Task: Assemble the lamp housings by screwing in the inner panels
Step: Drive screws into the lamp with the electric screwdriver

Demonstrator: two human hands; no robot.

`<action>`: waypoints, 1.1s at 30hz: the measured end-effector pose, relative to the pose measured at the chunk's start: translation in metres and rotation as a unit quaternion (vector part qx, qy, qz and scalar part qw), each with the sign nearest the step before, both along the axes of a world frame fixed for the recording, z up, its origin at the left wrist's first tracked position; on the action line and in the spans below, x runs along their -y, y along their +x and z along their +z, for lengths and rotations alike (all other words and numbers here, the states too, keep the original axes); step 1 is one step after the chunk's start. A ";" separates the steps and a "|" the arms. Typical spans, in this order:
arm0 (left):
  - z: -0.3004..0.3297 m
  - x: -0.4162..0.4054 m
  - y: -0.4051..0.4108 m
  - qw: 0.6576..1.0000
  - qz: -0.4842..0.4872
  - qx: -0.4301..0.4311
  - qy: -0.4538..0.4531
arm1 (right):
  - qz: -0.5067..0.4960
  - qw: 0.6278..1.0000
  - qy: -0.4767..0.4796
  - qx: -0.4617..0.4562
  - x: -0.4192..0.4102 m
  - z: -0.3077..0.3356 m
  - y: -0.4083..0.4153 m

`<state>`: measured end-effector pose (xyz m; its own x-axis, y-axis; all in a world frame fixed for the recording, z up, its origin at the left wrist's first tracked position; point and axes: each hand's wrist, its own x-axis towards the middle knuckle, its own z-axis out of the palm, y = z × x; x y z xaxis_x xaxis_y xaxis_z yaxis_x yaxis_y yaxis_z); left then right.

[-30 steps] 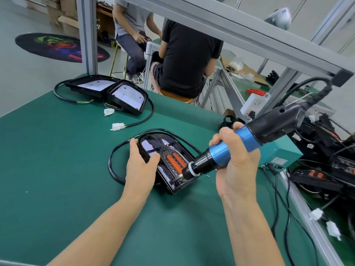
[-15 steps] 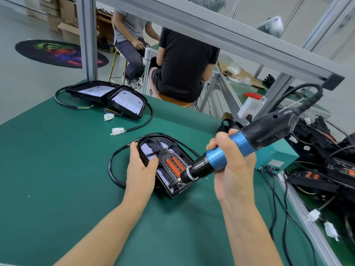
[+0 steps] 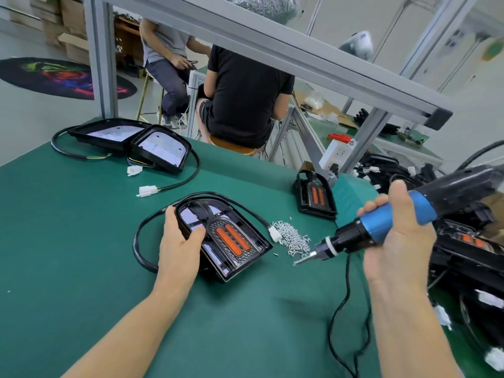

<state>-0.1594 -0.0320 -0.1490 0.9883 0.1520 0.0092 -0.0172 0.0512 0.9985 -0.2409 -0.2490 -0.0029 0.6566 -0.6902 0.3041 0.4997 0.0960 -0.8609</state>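
Head view: your green counter carries the lamp housing at its middle, inner panel with orange strips facing up. Your left hand grips its left edge. Your right hand clenches the blue electric screwdriver, tip beside the loose screws. No writing is legible.
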 end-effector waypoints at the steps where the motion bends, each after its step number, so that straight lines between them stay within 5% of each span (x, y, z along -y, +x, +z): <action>1: 0.000 0.000 0.000 1.000 0.000 0.002 0.001 | 0.003 1.000 0.003 -0.024 0.012 0.001 -0.001; 7: -0.001 -0.001 0.000 1.000 -0.004 0.005 -0.003 | -0.005 0.961 -0.051 -0.273 0.083 -0.026 0.010; 14: -0.005 -0.003 0.003 1.000 -0.008 0.006 0.006 | 0.010 0.833 -0.114 -0.541 0.111 -0.073 0.012; 19: -0.007 -0.004 0.004 1.000 -0.011 0.004 0.003 | 0.018 0.777 -0.193 -0.598 0.108 -0.083 0.023; 26: -0.009 -0.005 0.003 1.000 -0.016 0.004 -0.008 | -0.001 0.644 -0.385 -0.661 0.101 -0.086 0.042; 33: -0.007 -0.005 0.004 1.000 -0.012 0.006 -0.009 | -0.044 0.581 -0.446 -0.679 0.100 -0.092 0.055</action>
